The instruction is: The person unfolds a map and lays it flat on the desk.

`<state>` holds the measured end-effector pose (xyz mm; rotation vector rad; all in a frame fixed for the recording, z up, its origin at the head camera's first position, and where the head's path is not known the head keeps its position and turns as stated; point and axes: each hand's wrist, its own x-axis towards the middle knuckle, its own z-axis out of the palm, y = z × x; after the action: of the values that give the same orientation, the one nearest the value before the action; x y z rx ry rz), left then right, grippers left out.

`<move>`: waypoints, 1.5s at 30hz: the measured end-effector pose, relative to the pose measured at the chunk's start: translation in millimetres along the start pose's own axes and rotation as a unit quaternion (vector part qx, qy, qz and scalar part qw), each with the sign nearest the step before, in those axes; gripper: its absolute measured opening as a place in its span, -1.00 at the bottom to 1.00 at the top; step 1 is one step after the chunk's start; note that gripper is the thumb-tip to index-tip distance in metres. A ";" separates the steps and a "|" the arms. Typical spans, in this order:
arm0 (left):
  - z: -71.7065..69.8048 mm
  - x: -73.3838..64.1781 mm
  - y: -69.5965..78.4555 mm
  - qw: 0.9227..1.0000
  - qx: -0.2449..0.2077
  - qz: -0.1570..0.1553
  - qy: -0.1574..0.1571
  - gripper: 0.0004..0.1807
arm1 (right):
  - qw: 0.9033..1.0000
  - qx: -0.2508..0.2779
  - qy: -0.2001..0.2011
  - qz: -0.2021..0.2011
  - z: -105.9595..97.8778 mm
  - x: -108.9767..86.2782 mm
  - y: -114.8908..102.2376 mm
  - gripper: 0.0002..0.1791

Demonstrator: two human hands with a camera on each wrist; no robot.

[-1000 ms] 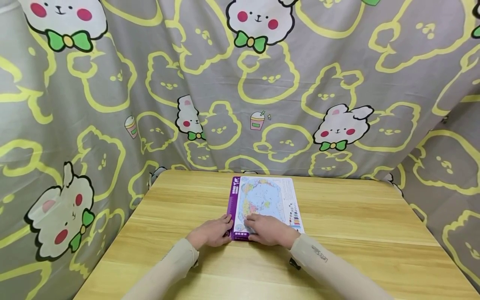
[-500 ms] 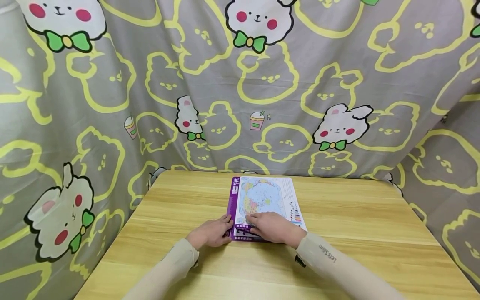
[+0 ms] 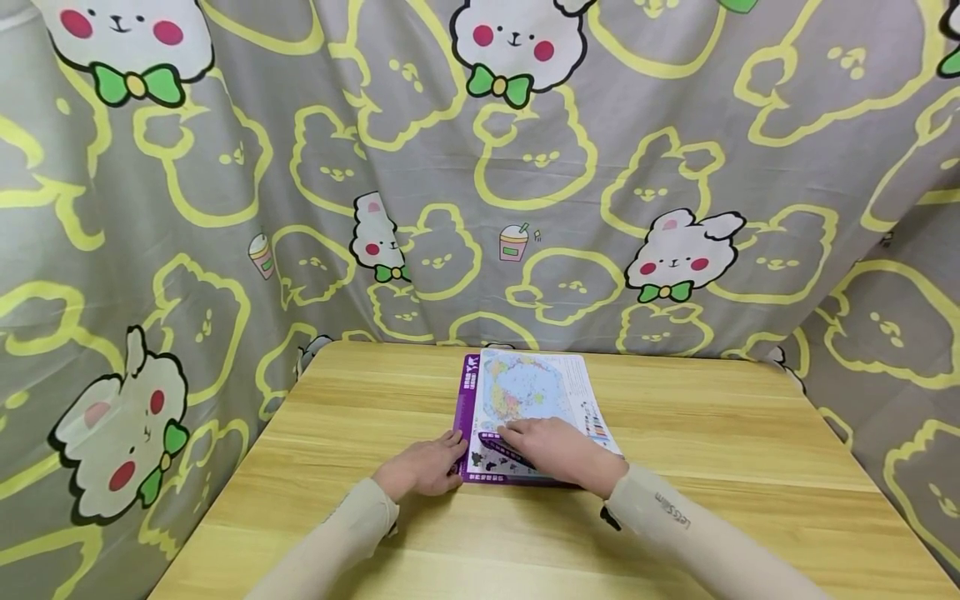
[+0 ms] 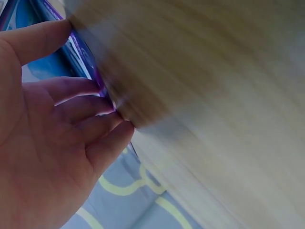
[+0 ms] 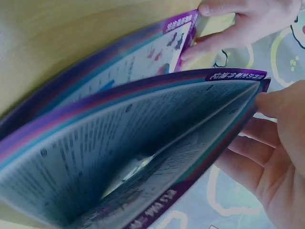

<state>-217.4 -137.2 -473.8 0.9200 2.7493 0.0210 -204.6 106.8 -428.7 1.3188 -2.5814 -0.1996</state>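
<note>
A folded world map [image 3: 528,387] with a purple border lies partly over a second purple-edged map sheet [image 3: 502,465] on the table. My right hand [image 3: 558,450] pinches the upper map's near left corner between thumb and fingers and holds that edge raised. In the right wrist view the folded map [image 5: 86,148] gapes, its printed inner pages bowed apart. My left hand [image 3: 423,467] rests on the table with its fingertips at the lower sheet's left edge. In the left wrist view the left fingers [image 4: 95,119] look loosely bent, touching the purple edge without gripping it.
The wooden table [image 3: 712,433] extends to both sides of the maps and in front of them. A grey curtain [image 3: 570,175] with cartoon animals hangs behind the table and along its sides.
My right hand has lifted the upper map's near edge and shifted it away and to the right, baring more of the sheet underneath. The left hand has stayed in place.
</note>
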 end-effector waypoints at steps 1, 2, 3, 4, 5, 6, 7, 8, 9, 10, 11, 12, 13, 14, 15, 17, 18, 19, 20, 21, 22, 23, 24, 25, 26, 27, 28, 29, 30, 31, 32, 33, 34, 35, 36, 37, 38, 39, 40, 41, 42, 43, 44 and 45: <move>0.5 0.2 0.4 1.000 0.003 -0.001 0.000 -0.30 | 1.000 -0.004 0.002 0.001 -1.4 -1.3 0.7 -0.60; 1.0 0.4 0.8 1.000 0.006 -0.003 0.000 -0.30 | 1.000 -0.009 0.004 0.002 -2.7 -2.5 1.4 -0.60; 1.3 0.8 1.4 1.000 0.007 -0.005 0.002 -0.30 | 1.000 -0.014 0.007 0.002 -3.8 -3.6 2.2 -0.61; 1.7 1.1 1.8 1.000 0.008 -0.007 0.003 -0.30 | 1.000 -0.017 0.008 0.002 -4.7 -4.6 2.9 -0.62; 2.3 1.4 2.3 1.000 0.010 -0.009 0.003 -0.30 | 1.000 -0.021 0.010 0.002 -6.0 -5.7 3.5 -0.62; 3.2 2.0 2.6 1.000 0.014 -0.011 0.004 -0.30 | 1.000 -0.023 0.011 0.003 -7.5 -6.8 4.1 -0.63; 3.7 2.5 3.1 1.000 0.017 -0.012 0.005 -0.30 | 1.000 -0.026 0.011 0.003 -8.9 -7.8 4.6 -0.63; 4.2 3.1 3.8 1.000 0.022 -0.014 0.006 -0.30 | 1.000 -0.028 0.011 0.002 -10.5 -9.0 5.2 -0.63; 4.5 3.8 4.6 1.000 0.026 -0.015 0.007 -0.30 | 0.999 -0.032 0.010 0.000 -11.9 -10.3 5.9 -0.63; 4.7 4.3 5.3 0.999 0.031 -0.016 0.006 -0.31 | 0.999 -0.035 0.011 -0.002 -13.6 -11.6 6.4 -0.62; 4.7 4.8 6.1 0.999 0.037 -0.018 0.006 -0.31 | 0.999 -0.044 0.014 -0.005 -14.8 -12.9 7.3 -0.62; 4.7 5.2 6.9 0.999 0.041 -0.019 0.006 -0.31 | 0.998 -0.051 0.019 -0.009 -16.2 -14.2 8.2 -0.61; 3.9 5.3 8.0 0.999 0.043 -0.021 0.005 -0.31 | 0.998 -0.059 0.027 -0.013 -17.4 -15.4 9.0 -0.61; 3.3 5.3 9.1 0.999 0.045 -0.022 0.005 -0.31 | 0.997 -0.066 0.034 -0.017 -18.3 -16.8 10.0 -0.60; 2.4 5.1 10.1 0.999 0.045 -0.023 0.005 -0.32 | 0.996 -0.074 0.040 -0.019 -18.8 -18.1 10.9 -0.60; 0.5 4.3 11.7 0.999 0.046 -0.023 0.008 -0.32 | 0.995 -0.081 0.051 -0.021 -20.0 -20.7 12.8 -0.59; -0.1 3.9 12.3 0.999 0.046 -0.022 0.010 -0.33 | 0.995 -0.077 0.053 -0.021 -20.7 -22.3 13.6 -0.59; -0.9 3.6 12.8 0.999 0.048 -0.022 0.011 -0.33 | 0.996 -0.072 0.054 -0.019 -21.2 -23.6 14.5 -0.58; -1.4 3.2 13.3 0.999 0.048 -0.021 0.012 -0.33 | 0.996 -0.067 0.054 -0.016 -21.5 -25.0 15.5 -0.57; -1.8 3.0 13.5 0.998 0.049 -0.021 0.012 -0.33 | 0.997 -0.059 0.054 -0.013 -22.0 -26.3 16.3 -0.56; -2.1 3.1 13.6 0.998 0.050 -0.021 0.013 -0.33 | 0.997 -0.051 0.055 -0.010 -22.6 -27.7 17.2 -0.56; -2.3 3.2 13.6 0.998 0.050 -0.022 0.012 -0.33 | 0.997 -0.044 0.056 -0.007 -23.0 -29.0 18.3 -0.55; -2.5 3.3 13.7 0.998 0.050 -0.022 0.011 -0.33 | 0.998 -0.037 0.057 -0.004 -23.4 -30.3 19.2 -0.54; -2.4 3.6 13.7 0.998 0.050 -0.023 0.010 -0.33 | 0.998 -0.033 0.059 -0.002 -23.9 -31.7 20.2 -0.54; -2.5 3.6 13.8 0.998 0.049 -0.023 0.010 -0.33 | 0.998 -0.030 0.060 0.000 -24.2 -33.2 21.1 -0.54; -2.5 3.6 13.9 0.999 0.048 -0.023 0.010 -0.33 | 0.998 -0.027 0.062 0.001 -24.5 -34.7 22.0 -0.53; -2.2 3.9 13.7 0.998 0.049 -0.024 0.010 -0.33 | 0.998 -0.026 0.064 0.002 -24.8 -36.5 23.0 -0.53; -2.0 4.1 13.7 0.999 0.048 -0.024 0.010 -0.33 | 0.997 -0.026 0.067 0.002 -25.3 -38.1 24.0 -0.53; -2.0 4.1 13.7 0.999 0.048 -0.024 0.011 -0.33 | 0.997 -0.027 0.068 0.002 -26.0 -39.9 24.8 -0.52; -1.9 3.9 13.6 0.998 0.048 -0.024 0.010 -0.33 | 0.997 -0.025 0.070 0.003 -26.8 -41.4 25.5 -0.50; -1.9 3.6 13.5 0.998 0.048 -0.024 0.010 -0.33 | 0.997 -0.024 0.071 0.002 -27.5 -42.9 26.3 -0.50; -1.7 3.3 13.4 0.998 0.049 -0.025 0.010 -0.33 | 0.997 -0.023 0.073 0.003 -28.4 -44.5 27.0 -0.48; -1.5 3.2 13.2 0.998 0.050 -0.025 0.010 -0.33 | 0.997 -0.021 0.075 0.004 -29.1 -46.1 27.6 -0.46; -1.3 2.9 13.2 0.998 0.050 -0.025 0.010 -0.33 | 0.997 -0.021 0.078 0.005 -29.7 -47.8 28.4 -0.44; -1.4 2.4 13.1 0.998 0.051 -0.026 0.009 -0.33 | 0.996 -0.020 0.081 0.006 -30.4 -49.5 29.2 -0.42; -1.1 2.3 12.9 0.998 0.053 -0.027 0.009 -0.33 | 0.996 -0.019 0.086 0.006 -30.9 -51.2 30.0 -0.40; -1.1 2.2 12.7 0.998 0.053 -0.028 0.010 -0.33 | 0.996 -0.019 0.092 0.007 -31.2 -52.9 31.0 -0.40; -1.1 2.2 12.5 0.998 0.053 -0.029 0.010 -0.33 | 0.995 -0.018 0.097 0.007 -31.6 -54.7 31.8 -0.39; -1.2 2.2 12.3 0.998 0.053 -0.030 0.010 -0.33 | 0.995 -0.017 0.102 0.006 -31.7 -56.4 32.8 -0.38; -1.3 2.1 12.2 0.998 0.054 -0.031 0.010 -0.33 | 0.994 -0.018 0.108 0.006 -31.9 -58.1 33.9 -0.37; -1.4 2.0 12.1 0.998 0.053 -0.032 0.009 -0.33 | 0.993 -0.016 0.114 0.006 -32.3 -59.9 34.7 -0.35; -1.5 1.9 12.1 0.998 0.052 -0.033 0.009 -0.32 | 0.993 -0.014 0.119 0.005 -32.6 -61.6 35.6 -0.34; -1.5 1.7 11.9 0.998 0.051 -0.033 0.009 -0.32 | 0.992 -0.013 0.124 0.005 -33.0 -63.4 36.6 -0.33; -1.3 1.6 11.7 0.998 0.050 -0.034 0.008 -0.32 | 0.992 -0.011 0.129 0.006 -33.3 -65.2 37.7 -0.33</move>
<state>-212.0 -126.7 -471.8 0.8524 2.8181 -0.1217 -188.1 181.2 -397.6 1.2320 -2.3631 -0.0504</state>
